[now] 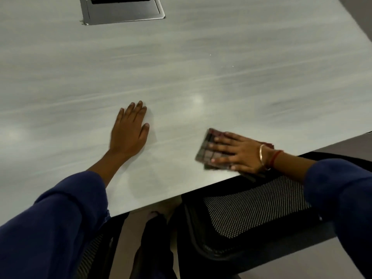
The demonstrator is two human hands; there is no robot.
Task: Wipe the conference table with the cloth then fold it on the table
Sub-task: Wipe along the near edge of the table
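Note:
The pale grey conference table fills most of the head view. A dark checked cloth, folded into a pad, lies near the table's front edge at the right. My right hand presses flat on top of it, fingers spread and pointing left; the cloth is blurred. My left hand rests palm down on the bare table to the left of the cloth, fingers together, holding nothing. Both arms wear dark blue sleeves.
A metal cable-box lid is set into the table at the top. A black mesh chair stands under the table's front edge at the right. Another mesh chair back shows at the lower left.

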